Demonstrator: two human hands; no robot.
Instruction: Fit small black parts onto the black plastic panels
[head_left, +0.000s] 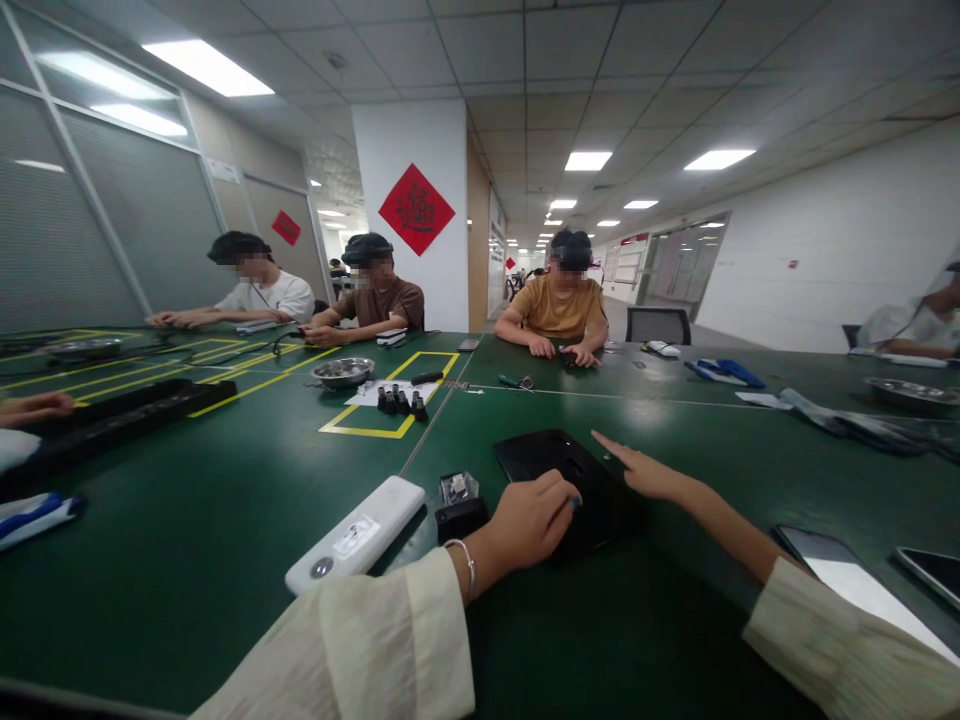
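Item: black panel [534, 450], one. Location: flat on the green counter [225, 610], directly before the person, between and partly beneath the two hands. Finish: dark, with a sheen; shallow recessed shapes on the upper face, detail too dim to read. Handling, as judged: stiff, probably plastic, of modest weight; smooth enough to slide under fingertips and to show scratches. Best hold: opposite edges, one hand to each side, clear of the recessed middle.

Item: small blue piece [576, 502], one. Location: at the fingertips of the left hand, over the panel. Identity: too small to tell. Handling, as judged: light and easily dropped; suited to a thumb-and-finger pinch.

Left hand [531, 518]: fingers curled together, seemingly pinching the blue piece; whether the knuckles bear on the panel cannot be told.

Right hand [646, 472]: released, fingers extended, no object seen in it; beside the panel's right side, contact uncertain.

Adjacent stock: black box [460, 521] and clear box [459, 487], side by side near the panel's left edge, the clear one likely brittle; white device [356, 537], elongated, lying farther left, likely rigid.
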